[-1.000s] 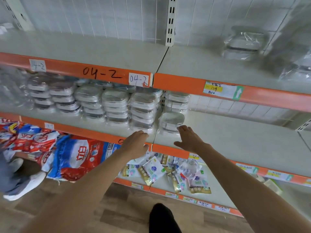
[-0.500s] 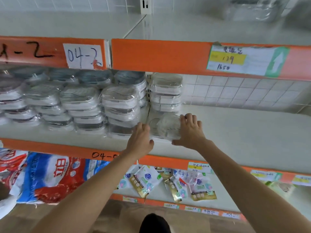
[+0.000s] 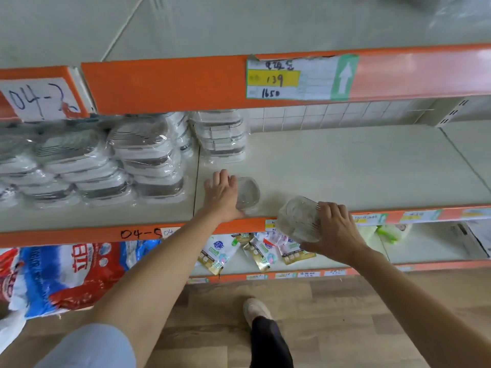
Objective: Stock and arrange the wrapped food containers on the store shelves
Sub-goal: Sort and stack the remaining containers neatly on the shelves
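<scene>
Two clear wrapped containers are off the stacks. One container (image 3: 248,193) sits on the middle shelf (image 3: 345,168) near its front edge, and my left hand (image 3: 221,193) lies on its left side with fingers spread over it. My right hand (image 3: 336,229) grips the other container (image 3: 299,219), tilted, in front of the shelf's orange lip. Stacks of wrapped white containers (image 3: 143,160) fill the shelf's left part, and a further stack (image 3: 221,136) stands at the back beside them.
The upper shelf's orange edge (image 3: 164,83) with a price label (image 3: 300,77) hangs just above. Small pouches (image 3: 255,248) lie on the lower shelf, and big red-blue bags (image 3: 61,272) sit at the left. My foot (image 3: 256,310) is on the wooden floor.
Both hands were on one small stack at the shelf front. My right hand has pulled a container off to the right and out past the shelf edge; my left stays on the other one.
</scene>
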The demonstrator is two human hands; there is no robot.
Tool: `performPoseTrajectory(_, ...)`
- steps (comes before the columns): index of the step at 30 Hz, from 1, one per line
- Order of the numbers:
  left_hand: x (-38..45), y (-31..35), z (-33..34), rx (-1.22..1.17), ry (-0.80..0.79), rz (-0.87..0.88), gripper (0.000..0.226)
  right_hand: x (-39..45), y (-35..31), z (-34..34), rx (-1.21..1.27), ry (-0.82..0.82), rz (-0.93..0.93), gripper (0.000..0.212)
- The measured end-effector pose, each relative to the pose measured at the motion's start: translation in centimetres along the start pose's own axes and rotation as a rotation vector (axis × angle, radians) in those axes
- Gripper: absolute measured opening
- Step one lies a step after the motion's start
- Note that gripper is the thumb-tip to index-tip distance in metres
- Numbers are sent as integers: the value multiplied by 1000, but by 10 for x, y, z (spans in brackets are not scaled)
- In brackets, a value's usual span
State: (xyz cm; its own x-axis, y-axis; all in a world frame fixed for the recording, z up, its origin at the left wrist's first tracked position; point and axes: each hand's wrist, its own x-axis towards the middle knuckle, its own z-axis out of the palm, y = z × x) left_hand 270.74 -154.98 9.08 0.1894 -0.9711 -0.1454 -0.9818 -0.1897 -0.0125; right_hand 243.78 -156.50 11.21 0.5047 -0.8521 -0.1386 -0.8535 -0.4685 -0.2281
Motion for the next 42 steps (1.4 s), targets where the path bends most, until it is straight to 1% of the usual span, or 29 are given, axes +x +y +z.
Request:
performPoseTrajectory(3, -22, 3, -16, -43, 62, 54, 101, -20, -7, -11, -7, -22, -10, 102)
performPoseTrajectory(6, -54, 4, -46, -117, 24, 136, 101, -43, -16, -35, -1, -11, -23, 104)
performPoseTrajectory(8, -85, 4, -67, -62, 1, 183, 101, -59, -29, -56, 34, 8, -42, 105)
performPoseTrajectory(10, -120, 1, -88, -6, 33, 210, 101, -75, -44, -80, 58, 20, -71, 107)
performPoseTrajectory(13, -167, -8, -131, -36, 147, 227, 94, -98, -65, -121, 52, 61, -144, 109)
performPoseTrajectory(15, -186, -17, -161, -22, 244, 237, 103, -102, -74, -149, 50, 110, -182, 110)
performPoseTrajectory(17, -198, -24, -195, -54, 405, 249, 104, -101, -85, -183, 54, 186, -205, 110)
performPoseTrajectory(19, -201, -30, -228, -113, 544, 273, 97, -95, -93, -215, 53, 247, -231, 109)
performPoseTrajectory(21, -199, -36, -255, -116, 621, 304, 89, -85, -97, -240, -19, 227, -311, 109)
performPoseTrajectory(23, -192, -41, -276, -105, 664, 317, 87, -75, -97, -257, -118, 179, -402, 107)
performPoseTrajectory(26, -165, -45, -303, -217, 729, 261, 86, -58, -95, -276, -142, 105, -497, 107)
performPoseTrajectory(28, -141, -48, -323, -237, 716, 225, 86, -46, -96, -293, -121, 2, -525, 102)
performPoseTrajectory(30, -118, -53, -337, -216, 628, 184, 85, -34, -99, -315, -53, -127, -506, 92)
performPoseTrajectory(31, -108, -56, -341, -207, 580, 172, 84, -27, -102, -326, -12, -163, -501, 86)
performPoseTrajectory(33, -87, -63, -348, -208, 500, 150, 82, -8, -108, -350, 45, -166, -509, 80)
performPoseTrajectory(35, -70, -69, -349, -217, 461, 129, 80, 14, -115, -370, 35, -129, -543, 83)
performPoseTrajectory(37, -58, -75, -346, -229, 467, 95, 81, 36, -119, -382, 2, -93, -572, 89)
performPoseTrajectory(42, -38, -97, -332, -242, 398, 11, 85, 77, -125, -371, -49, -79, -567, 96)
